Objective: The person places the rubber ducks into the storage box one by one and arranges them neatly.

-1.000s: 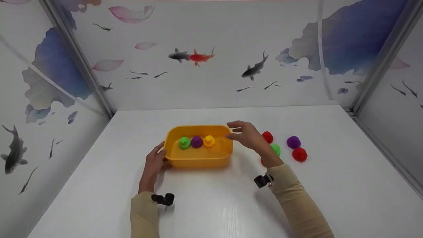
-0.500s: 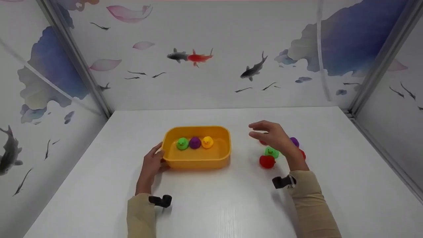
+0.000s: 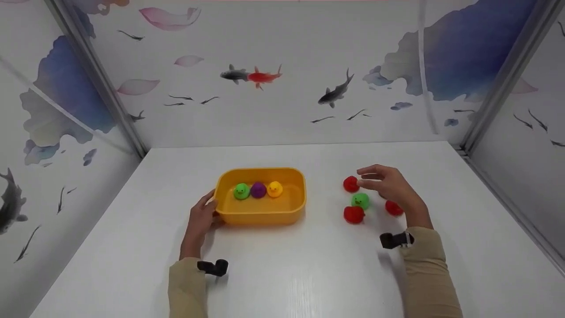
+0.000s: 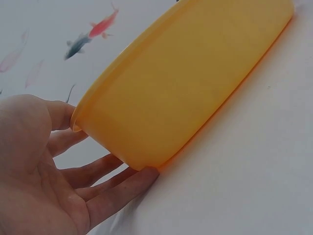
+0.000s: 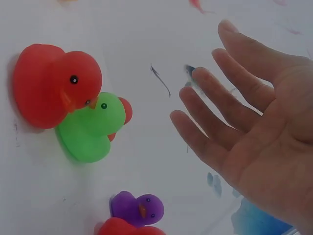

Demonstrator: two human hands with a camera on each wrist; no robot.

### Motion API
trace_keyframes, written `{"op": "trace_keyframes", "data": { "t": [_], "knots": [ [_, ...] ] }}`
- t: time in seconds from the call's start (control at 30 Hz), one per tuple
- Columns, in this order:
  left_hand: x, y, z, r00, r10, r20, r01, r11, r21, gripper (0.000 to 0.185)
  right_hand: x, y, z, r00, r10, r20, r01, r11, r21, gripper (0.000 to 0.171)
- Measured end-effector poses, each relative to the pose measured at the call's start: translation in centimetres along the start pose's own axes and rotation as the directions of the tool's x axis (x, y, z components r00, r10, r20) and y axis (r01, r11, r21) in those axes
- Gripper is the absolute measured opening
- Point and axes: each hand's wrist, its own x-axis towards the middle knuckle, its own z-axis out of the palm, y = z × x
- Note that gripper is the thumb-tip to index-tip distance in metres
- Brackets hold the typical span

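Note:
My left hand [image 3: 202, 217] is at the left end of a yellow plastic basin [image 3: 260, 218]. In the left wrist view its fairly straight fingers touch the end wall, from rim to base. In a row inside lie a green duck [image 3: 241, 191], a purple toy [image 3: 258, 190] and a yellow duck [image 3: 275, 189]. My right hand [image 3: 392, 184], fingers apart and holding nothing, hovers above the toy ducks on the right. Near it are a far red duck [image 3: 351, 184], a green duck [image 3: 360, 201], a near red duck [image 3: 354, 215], another red duck [image 3: 394, 207] and a purple duck [image 5: 139, 208], hidden in the head view.
The white table [image 3: 282, 265] meets a back wall [image 3: 282, 119] printed with fish and petals. Side walls with metal corner posts stand left and right. Each wrist wears a small black camera [image 3: 213, 267].
My right hand has moved right, from beside the basin's right rim to above the ducks, covering the purple one. The left hand stays at the basin; the head view has shifted slightly.

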Motion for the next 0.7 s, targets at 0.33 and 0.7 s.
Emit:
{"op": "trace_keyframes", "data": {
  "t": [0.33,0.7],
  "knots": [
    [-0.1,0.1,-0.1,1.000,-0.020,-0.006,0.020,1.000,0.013,0.052,0.7,1.9,0.8,0.996,0.045,0.074,-0.041,0.998,-0.049,0.055],
    [0.0,0.1,-0.2,1.000,-0.003,0.005,0.003,1.000,0.005,0.052,0.8,2.6,1.1,0.990,0.100,0.104,-0.094,0.994,-0.053,0.057]
  ]
}}
